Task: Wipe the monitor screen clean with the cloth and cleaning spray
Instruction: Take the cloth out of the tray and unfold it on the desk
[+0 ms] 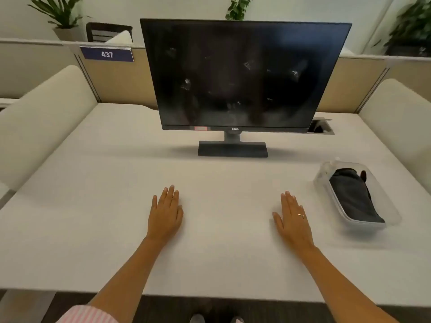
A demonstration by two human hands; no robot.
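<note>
I saw the white desk (pixel 93 229) carrying the smudged monitor (pixel 235 75) at its far middle. The dark cloth (pixel 354 197) lay in a clear tray (pixel 387 206) at right. My left hand (pixel 166 214) and right hand (pixel 294 220) rested flat, fingers straight, grasping nothing.

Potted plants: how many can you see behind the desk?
3: one far left, one above the monitor's top edge, one far right. Others may be hidden behind the monitor.
</note>
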